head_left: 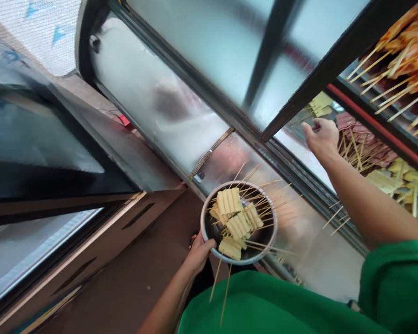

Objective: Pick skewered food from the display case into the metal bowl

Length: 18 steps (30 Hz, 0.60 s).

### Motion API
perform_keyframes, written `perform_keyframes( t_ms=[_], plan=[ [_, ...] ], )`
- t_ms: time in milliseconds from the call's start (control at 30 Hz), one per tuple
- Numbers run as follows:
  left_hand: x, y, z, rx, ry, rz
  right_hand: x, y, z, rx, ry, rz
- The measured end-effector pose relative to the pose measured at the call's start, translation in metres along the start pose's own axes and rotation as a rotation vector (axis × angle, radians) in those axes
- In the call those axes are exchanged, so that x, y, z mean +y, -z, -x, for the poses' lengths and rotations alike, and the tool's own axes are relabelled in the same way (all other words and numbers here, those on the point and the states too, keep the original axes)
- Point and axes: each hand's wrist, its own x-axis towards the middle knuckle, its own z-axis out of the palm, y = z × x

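Note:
My left hand (199,253) is closed on the rim of a round metal bowl (205,227), thumb over the edge. Skewers of pale yellow folded sheets (238,225) lie in the bowl. Their thin sticks poke out over the rim, mostly to the right, with two hanging toward my body. Through the opening of the glass display case, my right hand (322,137) reaches in with its thumb apart from the bent fingers; I see nothing held in it. Just beyond its fingertips lies a small stack of yellow sheet skewers (321,104). Pink meat skewers (364,134) are beside the hand.
Orange-red marinated meat skewers (413,51) fill an upper shelf at right. More yellow skewers (407,178) lie below the pink ones. The case's dark sliding frame (299,102) runs beside my right arm. A dark-framed glass cabinet (45,139) stands at left, above a brown floor (135,278).

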Motion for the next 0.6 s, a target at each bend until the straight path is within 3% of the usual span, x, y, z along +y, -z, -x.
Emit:
perform_keyframes(
  t_ms=[33, 167, 267, 400, 600],
  plan=[
    [0.003, -0.002, 0.0, -0.009, -0.003, 0.004, -0.006, 0.01, 0.031, -0.014, 0.09, -0.059],
    [0.018, -0.006, 0.003, -0.032, 0.002, -0.001, -0.023, 0.043, 0.153, -0.345, 0.503, -0.353],
    [0.028, -0.007, 0.011, -0.035, -0.027, -0.021, -0.024, 0.049, 0.213, -0.461, 0.75, -0.271],
    [0.038, -0.005, 0.021, -0.047, -0.046, -0.046, -0.024, 0.042, 0.244, -0.412, 0.909, 0.076],
    [0.043, -0.001, 0.025, -0.094, -0.047, -0.088, -0.043, 0.032, 0.253, -0.324, 0.89, 0.339]
  ],
)
